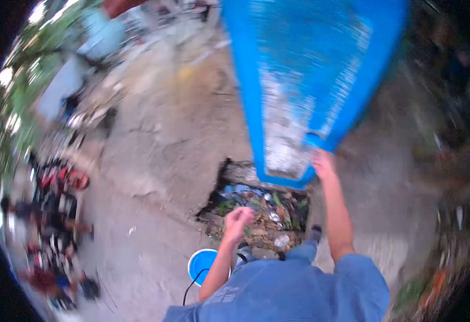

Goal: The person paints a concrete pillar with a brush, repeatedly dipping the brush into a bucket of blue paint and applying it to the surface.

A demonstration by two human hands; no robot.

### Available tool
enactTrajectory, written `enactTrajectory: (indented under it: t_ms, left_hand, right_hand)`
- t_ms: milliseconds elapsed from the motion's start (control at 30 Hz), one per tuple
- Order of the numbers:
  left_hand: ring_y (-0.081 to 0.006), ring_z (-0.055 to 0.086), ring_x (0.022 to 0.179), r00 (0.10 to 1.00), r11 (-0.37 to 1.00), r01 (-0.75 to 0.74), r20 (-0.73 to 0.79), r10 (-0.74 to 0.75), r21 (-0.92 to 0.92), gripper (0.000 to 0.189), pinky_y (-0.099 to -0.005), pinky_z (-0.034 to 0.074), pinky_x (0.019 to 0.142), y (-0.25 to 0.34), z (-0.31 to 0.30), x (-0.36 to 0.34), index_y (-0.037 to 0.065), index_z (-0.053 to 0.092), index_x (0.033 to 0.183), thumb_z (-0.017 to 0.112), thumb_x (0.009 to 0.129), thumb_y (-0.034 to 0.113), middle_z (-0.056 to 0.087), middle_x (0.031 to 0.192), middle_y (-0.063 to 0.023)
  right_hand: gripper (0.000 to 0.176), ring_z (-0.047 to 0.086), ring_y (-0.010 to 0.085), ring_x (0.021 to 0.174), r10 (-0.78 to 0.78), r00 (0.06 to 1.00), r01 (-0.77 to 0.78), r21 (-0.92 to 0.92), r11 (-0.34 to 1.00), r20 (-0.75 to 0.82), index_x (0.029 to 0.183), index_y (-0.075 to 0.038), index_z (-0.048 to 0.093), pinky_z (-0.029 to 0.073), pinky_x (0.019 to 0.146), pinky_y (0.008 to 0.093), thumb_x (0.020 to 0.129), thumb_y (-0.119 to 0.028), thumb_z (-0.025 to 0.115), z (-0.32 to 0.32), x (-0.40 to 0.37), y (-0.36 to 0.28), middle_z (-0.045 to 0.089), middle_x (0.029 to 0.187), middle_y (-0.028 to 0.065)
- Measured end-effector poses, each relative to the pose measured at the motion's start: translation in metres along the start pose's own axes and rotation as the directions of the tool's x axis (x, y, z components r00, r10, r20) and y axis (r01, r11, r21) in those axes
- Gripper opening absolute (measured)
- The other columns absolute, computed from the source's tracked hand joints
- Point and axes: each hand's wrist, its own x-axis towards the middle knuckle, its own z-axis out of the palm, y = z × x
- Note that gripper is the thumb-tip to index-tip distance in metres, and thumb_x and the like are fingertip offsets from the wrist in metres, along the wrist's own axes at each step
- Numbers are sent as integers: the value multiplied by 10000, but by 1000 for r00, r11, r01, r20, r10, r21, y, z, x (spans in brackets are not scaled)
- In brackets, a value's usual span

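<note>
A large blue, boat-shaped trough [283, 48] with a raised rim narrows towards me, its floor streaked greyish white near this end. At its right front corner, my right hand [324, 163] is closed by the rim. A small blue piece [314, 140] shows just past those fingers; motion blur hides whether I hold it or the rim. My left hand [238, 221] hangs over a broken-edged pit, fingers curled in, with no object visible in them. Leaves and litter [272, 212] lie in the pit. A blue bucket [202, 264] with a white rim stands beside my left forearm.
The pit [207, 213] opens between my feet and the trough. Cracked concrete ground [154, 161] spreads to the left. Parked motorcycles [60, 180] and blurred people [31, 212] are at far left. Plants and debris [433, 279] line the right side.
</note>
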Motion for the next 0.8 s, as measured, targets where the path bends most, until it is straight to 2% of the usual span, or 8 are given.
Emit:
enactTrajectory:
  t_ms: [100,267,333,467,633,700,767,800]
  left_hand:
    - [-101,553,684,998,993,-43,42,48,-111,224,-256,473,632,5,-6,2,15,595,913,550,861,229,597,764,-27]
    - [-65,531,657,998,993,-51,-27,48,-104,254,-209,437,597,41,-16,-16,44,607,896,552,867,291,593,755,-7]
    - [-53,520,616,983,978,-180,-60,175,-103,276,-203,420,533,24,-15,-12,61,605,883,548,864,330,583,717,8]
    - [-53,504,596,991,987,-112,-91,102,-116,267,-214,408,500,25,-8,-21,68,604,850,552,863,330,570,685,12]
    - [-55,496,599,976,981,-172,-151,158,-92,279,-220,415,546,28,1,-32,49,594,833,551,865,323,560,669,5]
    - [-57,503,590,965,970,-185,-217,149,-156,296,-217,422,544,19,1,-36,54,595,811,559,856,345,561,665,5]
    - [-57,508,562,950,948,-212,-279,142,-238,320,-206,428,531,8,-1,-43,62,594,782,561,851,373,560,655,5]
    - [-57,508,562,947,949,-211,-289,139,-234,320,-206,428,531,4,-3,-48,62,594,782,561,851,373,560,655,5]
  right_hand:
    - [238,524,145,684,-33,991,44,-83,996,132,974,-54,546,390,533,258,811,-227,555,17,-45,-48,604,892,87]
    - [257,344,52,518,-111,946,162,-148,976,305,1014,-43,567,236,401,181,843,-231,530,20,-52,-81,496,748,20]
    - [316,304,53,513,-224,965,241,-126,962,138,1067,-49,562,204,401,177,851,-276,521,41,-86,-87,428,718,-1]
    - [344,275,56,473,-355,904,394,-136,909,239,1038,-33,560,206,407,189,858,-323,517,52,-121,-99,386,686,-14]
    - [304,286,56,442,-322,939,340,-186,922,122,985,-63,553,213,366,202,875,-339,486,40,-84,-72,400,674,-4]
    - [284,507,193,678,-138,961,224,-385,896,239,990,-56,527,416,474,361,794,-256,570,-13,-1,-38,547,862,99]
    - [179,399,128,466,-164,986,145,-305,941,-38,811,-66,524,309,368,259,817,-245,511,25,-80,-17,485,643,60]
    - [164,396,125,457,-312,764,485,-184,855,564,799,-75,521,304,367,254,825,-234,494,-8,-36,17,477,630,47]
